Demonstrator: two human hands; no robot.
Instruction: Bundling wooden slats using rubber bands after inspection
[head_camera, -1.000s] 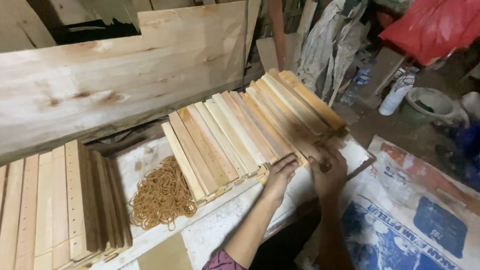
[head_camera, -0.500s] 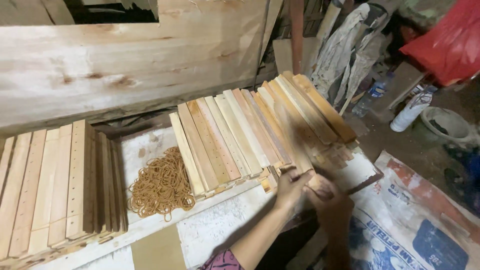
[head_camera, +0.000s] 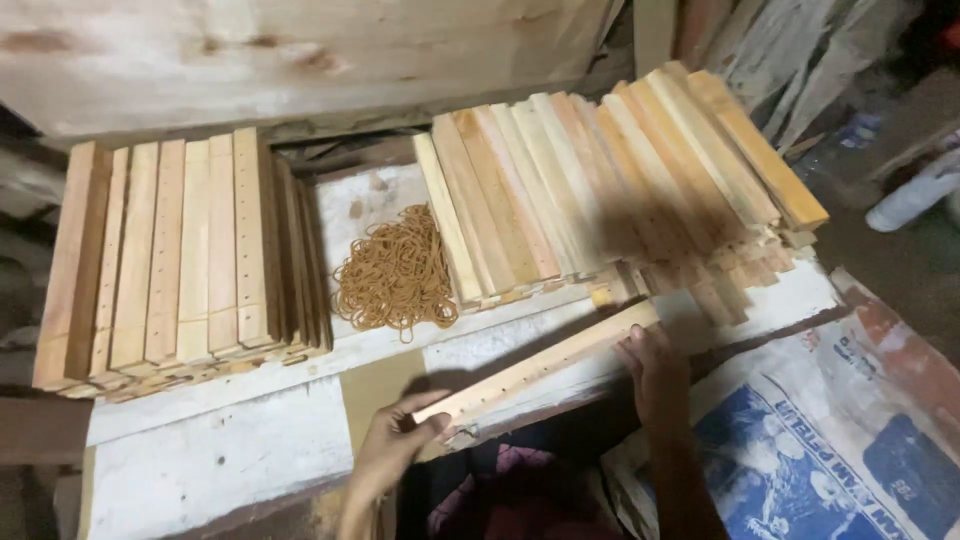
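Both hands (head_camera: 400, 440) hold wooden slat (head_camera: 540, 365) — rubber bands (head_camera: 395, 270), stacked slats (head_camera: 610, 190) beyond.

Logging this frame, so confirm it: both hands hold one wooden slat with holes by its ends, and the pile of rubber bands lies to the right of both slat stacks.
Not quite. The head view shows the rubber bands between the two slat stacks. The left hand and right hand do hold one holed wooden slat by its ends.

We see a heap of rubber bands (head_camera: 395, 272) on the white bench (head_camera: 230, 440), between two stacks of wooden slats (head_camera: 185, 260) (head_camera: 610, 185). A broad plank (head_camera: 300, 55) leans behind them; a printed sack (head_camera: 830, 420) lies at right.
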